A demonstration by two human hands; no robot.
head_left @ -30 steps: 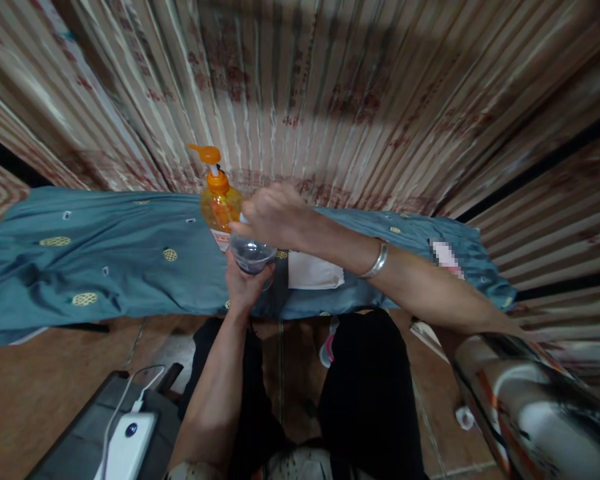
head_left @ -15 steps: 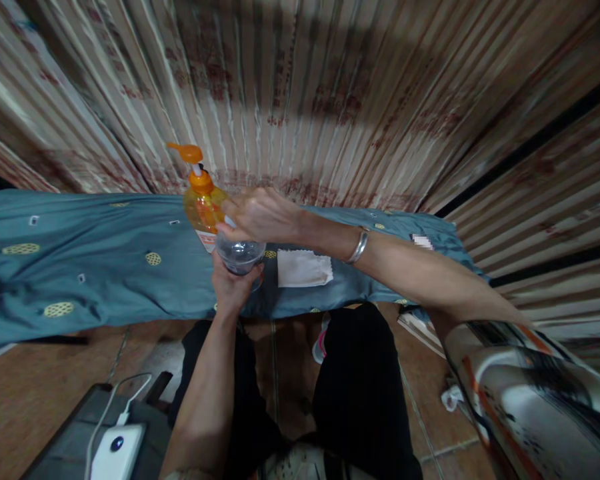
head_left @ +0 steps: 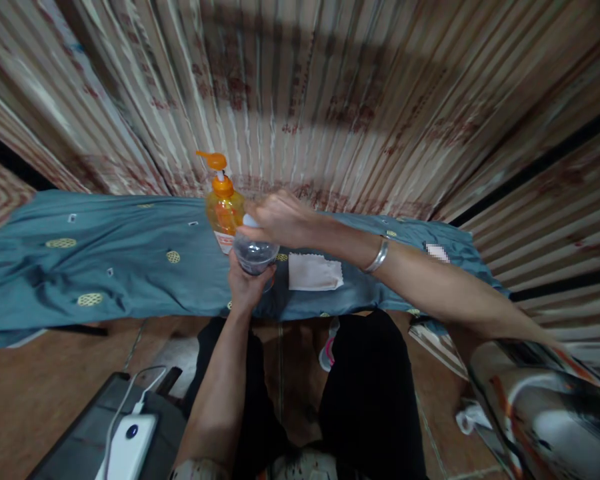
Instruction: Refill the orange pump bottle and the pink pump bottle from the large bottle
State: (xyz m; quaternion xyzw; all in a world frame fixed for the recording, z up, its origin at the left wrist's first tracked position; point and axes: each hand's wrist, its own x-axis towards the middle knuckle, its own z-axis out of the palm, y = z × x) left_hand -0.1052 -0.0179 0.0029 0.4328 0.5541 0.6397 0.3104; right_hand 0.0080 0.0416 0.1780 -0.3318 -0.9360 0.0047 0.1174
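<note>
My left hand (head_left: 245,287) is wrapped around the lower part of a clear plastic bottle (head_left: 254,254), held upright above the edge of a blue cloth (head_left: 105,267). My right hand (head_left: 276,218) is closed over the bottle's top, where a bit of white cap shows under the fingers; a silver bangle (head_left: 377,254) sits on that wrist. Just behind the bottle stands an orange pump bottle (head_left: 222,203) on the cloth. A folded white cloth (head_left: 314,272) lies to the right of the bottle.
The blue cloth covers a low bench along a striped curtain wall (head_left: 300,100). At lower left a white power bank (head_left: 125,450) with a cable lies on a dark case. A shiny patterned object (head_left: 545,413) fills the lower right corner. My dark-trousered legs are below.
Both hands keep their hold on the clear bottle. The view swung left and then back right; the right hand sits slightly lower over the cap.
</note>
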